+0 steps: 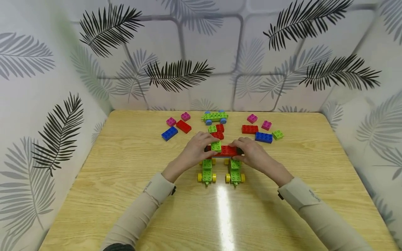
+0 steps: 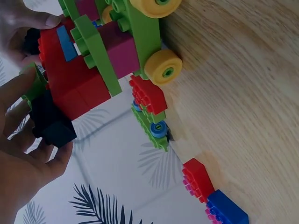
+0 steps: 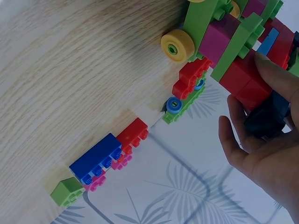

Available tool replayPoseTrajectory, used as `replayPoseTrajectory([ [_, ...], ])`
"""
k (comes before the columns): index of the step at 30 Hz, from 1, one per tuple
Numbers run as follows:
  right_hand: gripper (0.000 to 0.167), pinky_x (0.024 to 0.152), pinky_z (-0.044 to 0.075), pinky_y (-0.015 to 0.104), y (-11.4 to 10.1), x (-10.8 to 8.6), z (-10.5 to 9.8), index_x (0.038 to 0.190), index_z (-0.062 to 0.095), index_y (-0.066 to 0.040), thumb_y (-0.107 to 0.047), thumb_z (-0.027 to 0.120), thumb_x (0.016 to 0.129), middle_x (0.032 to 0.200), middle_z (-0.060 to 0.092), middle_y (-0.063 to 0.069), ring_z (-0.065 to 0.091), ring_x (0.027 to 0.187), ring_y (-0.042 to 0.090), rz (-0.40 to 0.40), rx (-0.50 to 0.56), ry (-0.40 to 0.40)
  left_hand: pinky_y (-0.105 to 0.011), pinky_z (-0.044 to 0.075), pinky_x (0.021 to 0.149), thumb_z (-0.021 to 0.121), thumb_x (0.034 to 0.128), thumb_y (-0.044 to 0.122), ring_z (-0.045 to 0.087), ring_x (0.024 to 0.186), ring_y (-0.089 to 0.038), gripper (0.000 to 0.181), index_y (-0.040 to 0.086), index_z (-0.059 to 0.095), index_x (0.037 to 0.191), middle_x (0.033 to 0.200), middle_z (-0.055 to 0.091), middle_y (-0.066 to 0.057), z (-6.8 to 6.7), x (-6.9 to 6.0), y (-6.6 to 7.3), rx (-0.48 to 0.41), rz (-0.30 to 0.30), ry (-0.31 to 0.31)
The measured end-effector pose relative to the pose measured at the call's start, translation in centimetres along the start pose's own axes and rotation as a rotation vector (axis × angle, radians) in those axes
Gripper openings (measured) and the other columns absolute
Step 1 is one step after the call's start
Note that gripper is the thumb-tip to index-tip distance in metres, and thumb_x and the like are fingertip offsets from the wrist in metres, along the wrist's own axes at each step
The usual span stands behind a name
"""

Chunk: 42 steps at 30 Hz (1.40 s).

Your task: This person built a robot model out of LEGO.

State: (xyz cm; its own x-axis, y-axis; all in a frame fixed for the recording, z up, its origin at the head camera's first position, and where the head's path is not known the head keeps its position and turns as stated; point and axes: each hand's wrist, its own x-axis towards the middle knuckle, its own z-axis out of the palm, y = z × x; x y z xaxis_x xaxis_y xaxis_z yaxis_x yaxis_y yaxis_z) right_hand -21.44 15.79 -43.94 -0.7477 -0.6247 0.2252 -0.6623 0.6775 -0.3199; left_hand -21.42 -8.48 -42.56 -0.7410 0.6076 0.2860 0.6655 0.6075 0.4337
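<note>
A toy brick structure stands on the table, with red bricks (image 1: 228, 150) bridging two green wheeled bases (image 1: 207, 174) that have yellow wheels. Purple bricks (image 2: 122, 52) show between its green layers. My left hand (image 1: 198, 146) pinches a light green brick (image 1: 216, 146) at the left end of the red top. Fingers of that hand also lie against a black brick (image 2: 52, 122) there. At the other end, my right hand (image 3: 275, 161) grips the structure. Its thumb touches the red side, and its fingers curl around another black brick (image 3: 267, 116).
Behind the structure are red bricks (image 1: 217, 135), a small green brick (image 1: 212, 129) and a green wheeled base (image 1: 215, 116) with blue wheels. Loose blue (image 1: 169, 133), red (image 1: 183, 126) and pink bricks lie left; similar ones, plus a green brick (image 1: 277, 135), lie right. A patterned wall stands behind.
</note>
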Motion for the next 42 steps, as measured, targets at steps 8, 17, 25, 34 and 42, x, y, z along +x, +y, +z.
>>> replayPoseTrajectory([
  [8,0.040,0.074,0.054,0.037,-0.1,0.0,0.0,0.112,0.067,-0.008,-0.014,0.083,0.076,0.100,0.065,0.008,0.060,0.086,0.023,0.008,0.001,-0.009,-0.037,0.045,0.095,0.072,0.0884,0.020,0.052,0.110,-0.023,0.040,0.010,0.062,0.126,0.118,0.061,-0.005,0.6,-0.3,-0.4,0.023,-0.006,-0.029],
  [17,0.041,0.077,0.054,0.038,-0.1,-0.1,0.0,0.114,0.067,-0.008,-0.014,0.082,0.077,0.101,0.065,0.009,0.060,0.088,0.024,0.028,0.002,-0.019,-0.035,0.047,0.087,0.070,0.0901,0.024,0.054,0.104,-0.021,0.044,0.010,0.059,0.131,0.115,0.060,-0.003,0.7,-0.3,-0.4,0.154,0.076,-0.033],
  [25,0.040,0.074,0.054,0.038,0.0,0.0,-0.2,0.113,0.066,-0.007,-0.014,0.082,0.076,0.100,0.064,0.009,0.060,0.086,0.023,0.018,0.000,-0.013,-0.035,0.046,0.085,0.063,0.0945,0.028,0.052,0.107,-0.020,0.046,0.012,0.055,0.137,0.118,0.059,-0.003,1.0,-0.1,-0.5,0.241,0.096,-0.062],
  [34,0.040,0.074,0.054,0.037,-0.1,-0.1,-0.1,0.113,0.066,-0.008,-0.014,0.082,0.077,0.101,0.065,0.009,0.060,0.086,0.023,0.023,-0.003,-0.014,-0.035,0.045,0.084,0.073,0.0868,0.026,0.050,0.105,-0.020,0.061,0.018,0.049,0.142,0.113,0.061,-0.002,1.7,-0.9,-1.0,0.254,0.086,-0.033],
  [42,0.040,0.073,0.054,0.037,-0.1,0.0,0.0,0.112,0.067,-0.008,-0.013,0.083,0.076,0.101,0.065,0.008,0.060,0.086,0.023,0.017,0.002,-0.008,-0.033,0.046,0.086,0.074,0.0865,0.021,0.052,0.106,-0.018,0.059,0.016,0.051,0.140,0.115,0.061,-0.002,1.5,-0.8,-0.8,0.207,0.074,-0.034],
])
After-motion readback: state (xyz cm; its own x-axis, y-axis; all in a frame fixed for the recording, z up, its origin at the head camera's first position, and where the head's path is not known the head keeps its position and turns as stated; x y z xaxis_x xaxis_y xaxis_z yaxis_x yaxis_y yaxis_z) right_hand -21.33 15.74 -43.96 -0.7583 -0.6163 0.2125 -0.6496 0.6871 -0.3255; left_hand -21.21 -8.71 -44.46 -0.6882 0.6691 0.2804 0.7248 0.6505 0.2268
